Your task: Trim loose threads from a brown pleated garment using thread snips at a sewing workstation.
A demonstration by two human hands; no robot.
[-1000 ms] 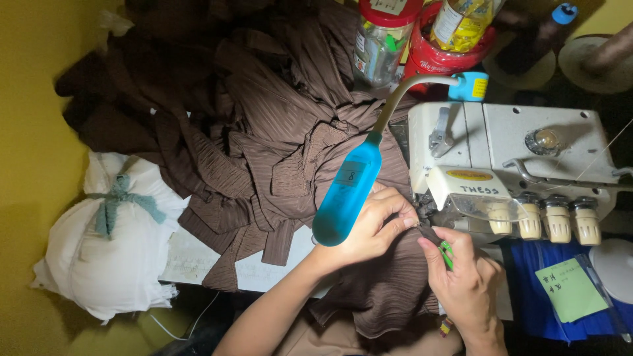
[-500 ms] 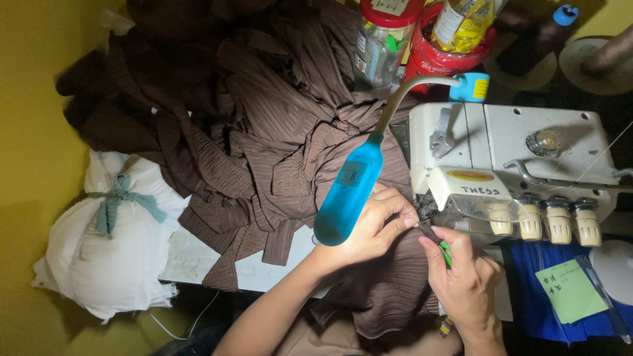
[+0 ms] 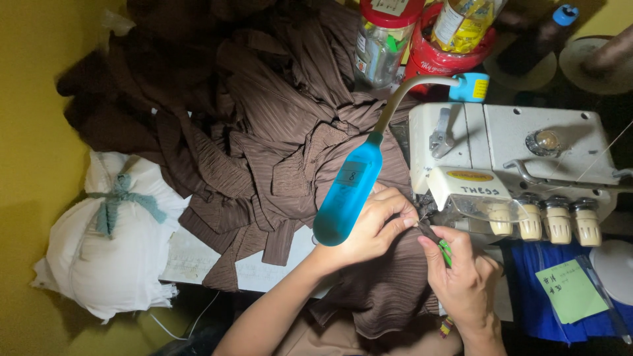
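Low in the frame, right of centre, the left hand (image 3: 369, 224) pinches the edge of the brown pleated fabric (image 3: 277, 151) close against the front of the white overlock sewing machine (image 3: 521, 158). The right hand (image 3: 461, 277) is closed round a small green-handled tool (image 3: 446, 252), its tip touching the same pinched spot. With fingers this near the tip and the machine's needle area, a slip could nick a fingertip or snag the cloth. The blue gooseneck lamp (image 3: 346, 198) partly hides the left knuckles
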